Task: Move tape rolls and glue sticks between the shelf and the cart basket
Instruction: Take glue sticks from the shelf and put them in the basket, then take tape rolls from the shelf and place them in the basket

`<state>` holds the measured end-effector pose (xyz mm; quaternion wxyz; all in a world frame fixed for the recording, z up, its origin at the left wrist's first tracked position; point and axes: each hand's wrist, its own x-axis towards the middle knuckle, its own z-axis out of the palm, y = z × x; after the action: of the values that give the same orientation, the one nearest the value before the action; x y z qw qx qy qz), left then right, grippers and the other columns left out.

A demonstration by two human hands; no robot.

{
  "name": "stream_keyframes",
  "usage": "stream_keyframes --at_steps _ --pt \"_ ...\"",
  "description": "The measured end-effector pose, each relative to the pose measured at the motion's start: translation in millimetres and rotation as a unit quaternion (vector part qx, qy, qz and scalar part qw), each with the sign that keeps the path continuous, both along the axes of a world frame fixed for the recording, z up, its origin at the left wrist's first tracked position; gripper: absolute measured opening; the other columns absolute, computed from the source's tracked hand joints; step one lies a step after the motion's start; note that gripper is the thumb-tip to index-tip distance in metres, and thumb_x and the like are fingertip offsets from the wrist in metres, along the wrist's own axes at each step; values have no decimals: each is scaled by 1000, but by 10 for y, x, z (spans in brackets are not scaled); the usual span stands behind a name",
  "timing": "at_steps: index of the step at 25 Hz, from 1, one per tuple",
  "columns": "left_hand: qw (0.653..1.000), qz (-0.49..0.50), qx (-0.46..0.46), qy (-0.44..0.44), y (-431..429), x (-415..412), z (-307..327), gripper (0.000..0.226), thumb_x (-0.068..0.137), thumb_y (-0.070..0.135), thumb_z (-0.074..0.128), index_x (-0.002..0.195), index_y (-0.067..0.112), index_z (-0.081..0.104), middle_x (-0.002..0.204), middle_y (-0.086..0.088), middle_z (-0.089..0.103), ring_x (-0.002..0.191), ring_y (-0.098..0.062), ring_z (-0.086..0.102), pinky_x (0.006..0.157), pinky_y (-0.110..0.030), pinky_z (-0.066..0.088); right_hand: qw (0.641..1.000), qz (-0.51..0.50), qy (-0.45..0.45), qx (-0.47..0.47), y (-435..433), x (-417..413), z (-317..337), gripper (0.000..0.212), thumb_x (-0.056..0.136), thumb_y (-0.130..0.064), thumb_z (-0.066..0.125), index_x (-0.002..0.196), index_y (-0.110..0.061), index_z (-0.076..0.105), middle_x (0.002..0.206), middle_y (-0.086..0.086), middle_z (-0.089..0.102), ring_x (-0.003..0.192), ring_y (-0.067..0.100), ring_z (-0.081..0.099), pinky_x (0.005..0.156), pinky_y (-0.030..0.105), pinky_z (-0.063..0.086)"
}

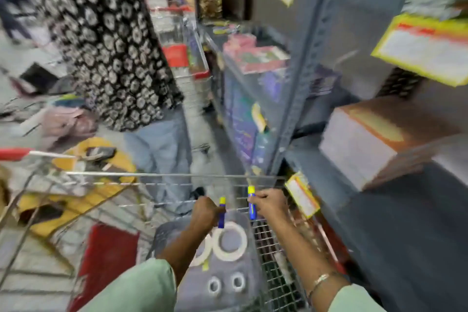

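Both hands are hovering over the cart basket [276,243] and each one is gripping a glue stick. The left hand [205,213] is wrapping its fingers around a blue stick with a yellow cap [221,213], held upright. The right hand [271,204] is clutching another one [251,203], also cap up, right near the basket's far rim and close to the shelf [405,223]. Down in the basket, two big white tape rolls [231,242] are lying flat on a grey pad [229,273], overlapping a bit, with two smaller rolls [226,284] sitting side by side nearer the camera. Everything's pretty motion-blurred.
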<state>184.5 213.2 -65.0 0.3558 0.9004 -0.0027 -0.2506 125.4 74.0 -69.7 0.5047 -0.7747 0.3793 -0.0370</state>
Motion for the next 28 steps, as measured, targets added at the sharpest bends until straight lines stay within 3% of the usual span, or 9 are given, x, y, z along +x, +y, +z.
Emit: stream_keyframes --at_steps 1,2,6,11,13,15,19,22,28 --pt "999 33 6 19 257 34 -222 42 81 17 67 46 16 44 45 -19 55 41 -10 52 57 -26 54 999 21 39 11 243 74 -229 26 70 -9 74 47 -2 64 50 16 45 63 19 47 47 34 42" --pt "997 58 27 43 528 53 -524 42 82 15 66 48 19 40 45 9 35 48 -14 55 63 -29 56 997 34 67 26 487 149 -526 33 69 -6 75 41 -8 59 46 12 45 64 20 49 46 29 38" --pt "981 62 138 121 1236 -69 -1481 24 77 23 70 70 -1 66 98 -24 72 93 -32 68 78 -35 53 973 115 199 35 1275 224 -1668 17 75 -12 70 84 3 68 89 22 71 83 27 66 52 25 37" --pt "977 94 149 117 1530 -226 -2364 33 72 16 74 90 -11 66 96 -35 68 91 -42 66 73 -42 51 949 129 285 45 1875 207 -2556 23 93 -9 46 111 -1 58 123 20 61 114 31 58 84 27 51" --pt "979 107 143 100 1534 -270 -2573 27 72 18 73 85 -5 68 90 -33 69 87 -41 67 67 -41 52 938 156 303 57 2016 196 -2672 29 98 -5 36 120 5 51 127 25 56 115 35 55 57 -4 43" --pt "981 121 124 90 1564 -342 -2724 23 71 21 72 82 0 69 85 -26 72 83 -37 69 63 -36 52 933 200 300 13 2157 140 -2753 31 98 -3 34 123 11 47 128 29 53 97 25 61 43 -8 34" --pt "983 100 109 106 1703 -402 -2926 23 64 22 69 71 0 68 74 -22 73 72 -34 70 56 -31 48 940 221 258 -25 2218 0 -2842 35 101 -14 24 114 -1 54 122 22 54 112 22 54 92 21 45" --pt "983 104 121 92 1680 -390 -2863 16 63 18 69 63 4 59 75 -23 71 74 -36 68 59 -37 49 918 240 203 -242 2075 -20 -2750 45 93 -20 16 72 -15 55 79 8 57 84 15 54 70 31 41" --pt "988 -86 121 -31 1157 -147 -2624 42 72 13 73 110 7 57 119 -17 56 110 -36 52 89 -41 44 914 227 227 -246 1219 196 -2429 30 77 -1 55 105 -7 61 107 15 63 104 32 61 82 36 53"
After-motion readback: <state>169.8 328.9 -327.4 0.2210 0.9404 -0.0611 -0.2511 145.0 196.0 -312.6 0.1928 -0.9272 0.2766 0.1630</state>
